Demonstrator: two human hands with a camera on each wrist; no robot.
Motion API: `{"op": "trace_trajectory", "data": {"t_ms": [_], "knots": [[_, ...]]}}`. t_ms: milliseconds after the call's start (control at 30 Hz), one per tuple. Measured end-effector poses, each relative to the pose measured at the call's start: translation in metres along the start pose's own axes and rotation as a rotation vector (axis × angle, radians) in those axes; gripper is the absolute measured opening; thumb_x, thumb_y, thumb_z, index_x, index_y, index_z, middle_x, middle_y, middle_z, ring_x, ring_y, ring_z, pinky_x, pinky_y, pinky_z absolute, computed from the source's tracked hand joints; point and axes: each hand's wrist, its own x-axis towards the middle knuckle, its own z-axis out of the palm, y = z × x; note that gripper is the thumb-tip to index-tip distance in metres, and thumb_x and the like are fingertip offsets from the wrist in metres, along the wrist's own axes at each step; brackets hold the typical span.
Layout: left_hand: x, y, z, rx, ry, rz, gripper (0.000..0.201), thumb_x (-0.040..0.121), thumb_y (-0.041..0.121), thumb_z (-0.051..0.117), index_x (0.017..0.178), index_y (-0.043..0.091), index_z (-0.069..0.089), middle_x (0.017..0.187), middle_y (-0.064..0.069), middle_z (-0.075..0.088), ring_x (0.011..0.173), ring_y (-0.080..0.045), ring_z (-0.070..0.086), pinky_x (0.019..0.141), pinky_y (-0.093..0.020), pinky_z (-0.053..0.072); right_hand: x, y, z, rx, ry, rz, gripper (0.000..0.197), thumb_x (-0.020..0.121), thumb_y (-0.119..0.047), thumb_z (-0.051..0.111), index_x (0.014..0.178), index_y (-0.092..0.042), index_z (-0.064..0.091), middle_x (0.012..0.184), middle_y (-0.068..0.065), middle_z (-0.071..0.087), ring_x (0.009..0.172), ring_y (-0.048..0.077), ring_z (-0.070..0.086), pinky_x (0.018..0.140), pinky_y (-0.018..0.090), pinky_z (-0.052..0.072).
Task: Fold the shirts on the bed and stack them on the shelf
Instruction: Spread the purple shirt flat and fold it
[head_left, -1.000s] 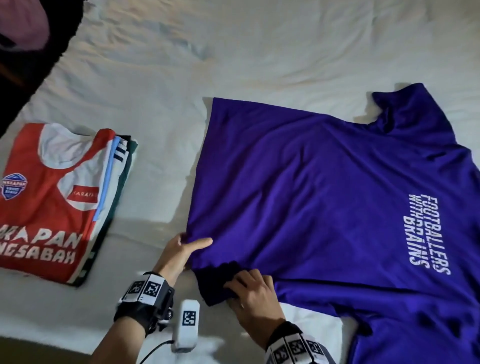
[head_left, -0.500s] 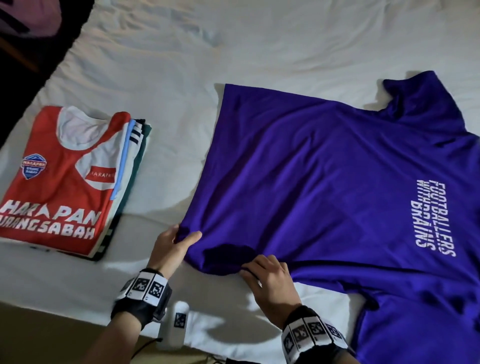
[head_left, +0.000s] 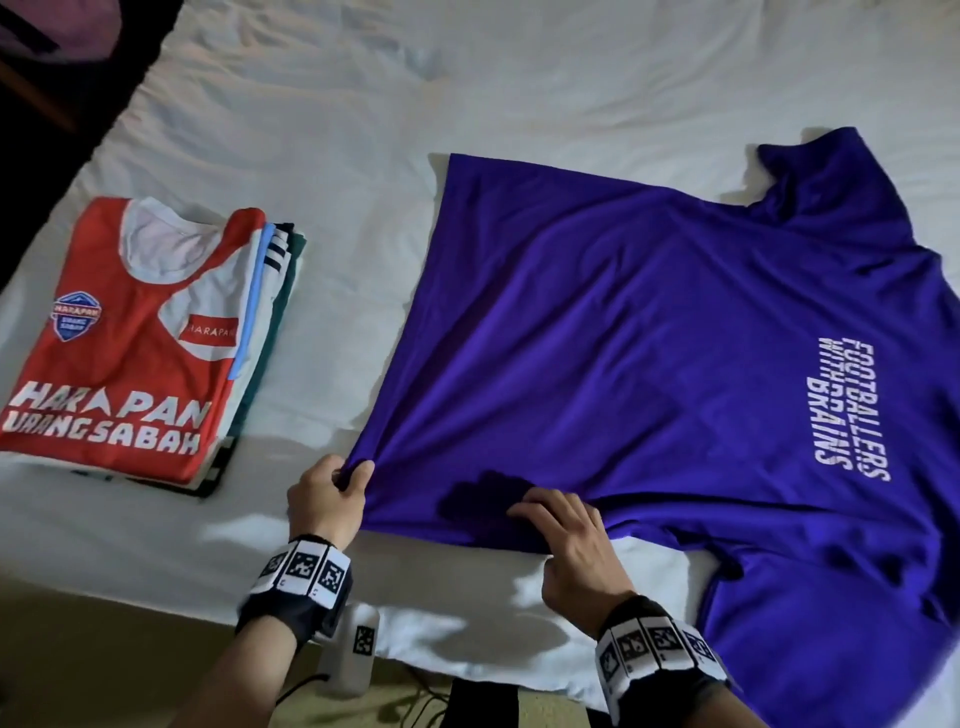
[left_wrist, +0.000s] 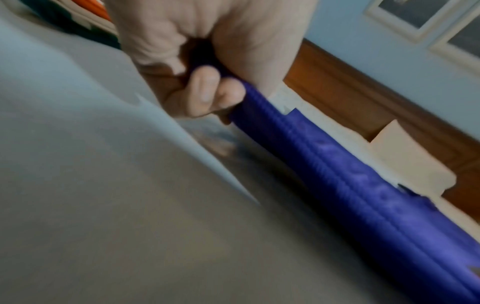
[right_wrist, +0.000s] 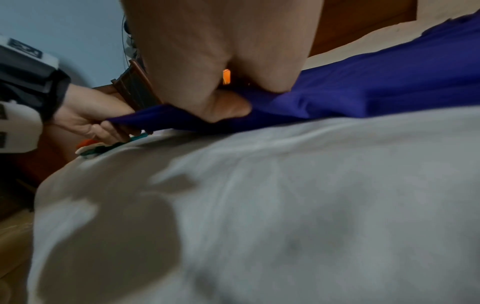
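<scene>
A purple shirt (head_left: 623, 338) with white lettering lies spread front-up on the white bed (head_left: 467, 78), its collar to the right. My left hand (head_left: 332, 483) pinches the shirt's near hem corner; in the left wrist view the fingers (left_wrist: 202, 92) curl round the purple hem (left_wrist: 337, 174). My right hand (head_left: 566, 525) grips the shirt's near side edge a little to the right, fingers on top and thumb (right_wrist: 228, 107) against the cloth (right_wrist: 363, 86). The cloth is pulled taut between the two hands. The shelf is not in view.
A stack of folded shirts (head_left: 124, 353), with a red and white jersey on top, sits on the bed to the left. The bed's near edge runs just below my wrists. A white device (head_left: 358, 649) hangs under my left wrist. Dark furniture (head_left: 52, 130) stands beyond the bed's left side.
The left hand has closed on the hem corner and drawn it left. The dark tucked fold at the near edge has been pulled out flatter. The right hand stays on the edge.
</scene>
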Motion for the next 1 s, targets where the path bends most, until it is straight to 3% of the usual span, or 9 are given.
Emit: {"op": "trace_trajectory", "data": {"t_ms": [100, 200, 333, 467, 633, 700, 767, 900, 1000], "knots": [[-0.020, 0.014, 0.004, 0.227, 0.057, -0.009, 0.034, 0.083, 0.023, 0.071, 0.111, 0.007, 0.058, 0.114, -0.020, 0.057, 0.107, -0.043, 0.051, 0.085, -0.050, 0.043, -0.028, 0.008, -0.021, -0.005, 0.056, 0.106, 0.074, 0.054, -0.023, 0.047, 0.127, -0.023, 0.054, 0.137, -0.001, 0.045, 0.131, 0.021, 0.041, 0.111, 0.042, 0.027], [-0.064, 0.051, 0.035, 0.200, 0.148, 0.414, 0.044, 0.075, 0.023, 0.069, 0.116, 0.010, 0.059, 0.111, -0.016, 0.055, 0.102, -0.039, 0.051, 0.081, -0.051, 0.046, -0.063, 0.041, -0.042, -0.090, 0.263, 0.371, 0.070, 0.063, -0.027, 0.051, 0.133, -0.019, 0.048, 0.146, 0.009, 0.038, 0.137, 0.031, 0.034, 0.111, 0.054, 0.025], [-0.148, 0.113, 0.104, -0.001, -0.274, 0.750, 0.018, 0.079, 0.035, 0.052, 0.087, 0.022, 0.062, 0.085, 0.005, 0.060, 0.083, -0.022, 0.059, 0.071, -0.036, 0.050, -0.114, 0.105, -0.077, -0.146, 0.517, 1.118, 0.077, 0.080, -0.028, 0.067, 0.147, -0.016, 0.031, 0.157, 0.016, 0.018, 0.145, 0.033, 0.014, 0.108, 0.070, 0.011], [-0.202, 0.152, 0.164, 0.144, -0.619, 0.517, 0.036, 0.076, 0.049, 0.054, 0.077, 0.014, 0.063, 0.077, -0.002, 0.071, 0.083, -0.025, 0.066, 0.073, -0.036, 0.053, -0.157, 0.149, -0.109, 0.066, 0.588, 1.582, 0.082, 0.086, -0.042, 0.065, 0.147, -0.003, 0.026, 0.151, 0.025, 0.025, 0.138, 0.039, 0.025, 0.104, 0.062, 0.027], [-0.231, 0.177, 0.195, 0.061, -0.654, 0.320, 0.055, 0.081, 0.048, 0.068, 0.052, 0.008, 0.044, 0.074, -0.016, 0.067, 0.081, -0.037, 0.060, 0.070, -0.035, 0.041, -0.187, 0.172, -0.120, 0.307, 0.643, 1.438, 0.057, 0.080, -0.052, 0.067, 0.113, -0.007, 0.054, 0.108, 0.022, 0.064, 0.107, 0.037, 0.059, 0.088, 0.042, 0.044], [-0.233, 0.179, 0.203, 0.088, -0.648, 0.284, 0.049, 0.078, 0.045, 0.071, 0.054, 0.010, 0.046, 0.079, -0.017, 0.069, 0.084, -0.036, 0.062, 0.072, -0.035, 0.043, -0.193, 0.177, -0.127, 0.369, 0.567, 1.408, 0.036, 0.087, -0.042, 0.067, 0.089, -0.006, 0.059, 0.086, 0.019, 0.065, 0.092, 0.035, 0.062, 0.075, 0.037, 0.041], [-0.233, 0.179, 0.208, 0.122, -0.654, 0.297, 0.039, 0.077, 0.039, 0.071, 0.063, 0.008, 0.053, 0.078, -0.017, 0.068, 0.083, -0.036, 0.062, 0.073, -0.036, 0.045, -0.199, 0.181, -0.134, 0.375, 0.496, 1.337, 0.041, 0.093, -0.035, 0.062, 0.061, -0.012, 0.048, 0.061, 0.013, 0.050, 0.074, 0.031, 0.053, 0.064, 0.033, 0.030], [-0.252, 0.167, 0.216, 0.025, -0.962, 0.170, 0.037, 0.071, 0.037, 0.077, 0.065, 0.004, 0.063, 0.061, 0.007, 0.060, 0.062, -0.016, 0.054, 0.066, -0.030, 0.047, -0.223, 0.188, -0.151, 0.324, 0.601, 1.297, 0.037, 0.097, -0.026, 0.057, 0.068, -0.005, 0.048, 0.063, 0.014, 0.047, 0.069, 0.030, 0.046, 0.063, 0.034, 0.026], [-0.266, 0.143, 0.229, -0.015, -0.978, 0.105, 0.046, 0.061, 0.054, 0.074, 0.078, 0.011, 0.072, 0.077, 0.004, 0.073, 0.081, -0.024, 0.069, 0.078, -0.035, 0.055, -0.239, 0.191, -0.148, 0.327, 0.579, 1.338, 0.041, 0.096, -0.029, 0.058, 0.064, -0.006, 0.045, 0.063, 0.014, 0.049, 0.072, 0.036, 0.051, 0.064, 0.035, 0.029]]}}
